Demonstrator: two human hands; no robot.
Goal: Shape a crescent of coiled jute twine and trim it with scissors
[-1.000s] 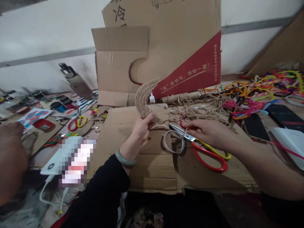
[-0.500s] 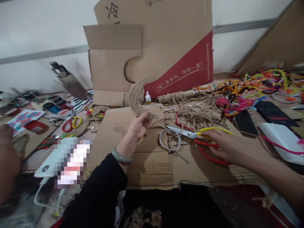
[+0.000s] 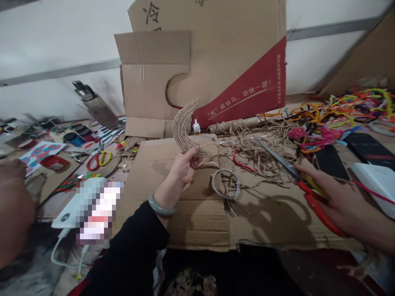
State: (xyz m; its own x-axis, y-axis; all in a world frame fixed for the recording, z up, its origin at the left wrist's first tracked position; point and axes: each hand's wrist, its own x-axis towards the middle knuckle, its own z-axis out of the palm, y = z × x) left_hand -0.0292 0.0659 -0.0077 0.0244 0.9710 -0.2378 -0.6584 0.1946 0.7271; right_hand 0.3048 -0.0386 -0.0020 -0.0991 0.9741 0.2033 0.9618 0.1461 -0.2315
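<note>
My left hand [image 3: 187,166], with a jade-coloured bangle at the wrist, pinches the lower end of a crescent of glued twine rows [image 3: 182,127]. The crescent is raised over the cardboard sheet [image 3: 197,218]. On the right, my right hand [image 3: 335,195] grips scissors [image 3: 300,181] with red and yellow handles. The blades point up and left, over loose twine [image 3: 262,154], and look closed or nearly so. Between the hands lies a pale ring [image 3: 212,185], probably a roll of tape, with short twine scraps about it.
A small white-capped glue bottle [image 3: 196,127] stands before an upright cardboard panel [image 3: 228,53]. Another pair of scissors [image 3: 98,159] and a power bank [image 3: 78,201] are at left. Colourful pipe cleaners [image 3: 345,111] and phones [image 3: 368,148] lie right. Another person's hand [image 3: 14,205] shows at the left edge.
My right hand has lifted the scissors off the cardboard and drawn them right, tilting the blades upward. My left hand keeps its hold on the twine crescent. The view has shifted slightly.
</note>
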